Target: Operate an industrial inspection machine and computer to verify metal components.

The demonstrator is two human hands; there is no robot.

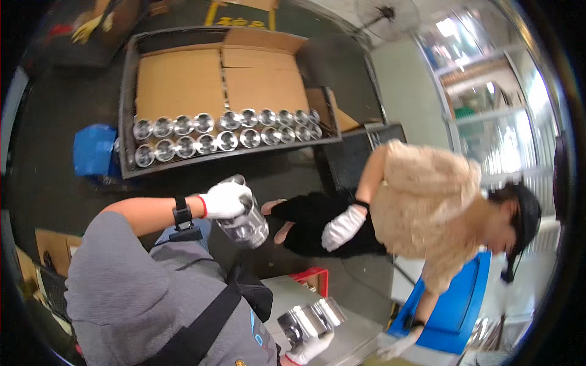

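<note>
My left hand point(227, 201), in a white glove, is closed on shiny metal pistons. A large piston point(245, 227) shows below its fingers, and part of another point(235, 180) shows above them. Lower in the view, my right hand point(311, 349), gloved too, grips two more pistons, one point(299, 324) beside the other point(328, 312), over a grey surface. Its fingers are partly hidden behind the metal. Both pairs are held apart from the dark-rimmed, cardboard-lined tray point(183, 166), where two rows of similar pistons point(227, 141) stand along the near side.
A co-worker in a beige shirt point(421, 201) stands at the right, with one gloved hand point(343, 229) near the middle and another point(400, 344) by a blue panel point(458, 305). A grey worktop point(357, 341) and a red bin point(314, 277) are low; a blue container point(94, 149) is left.
</note>
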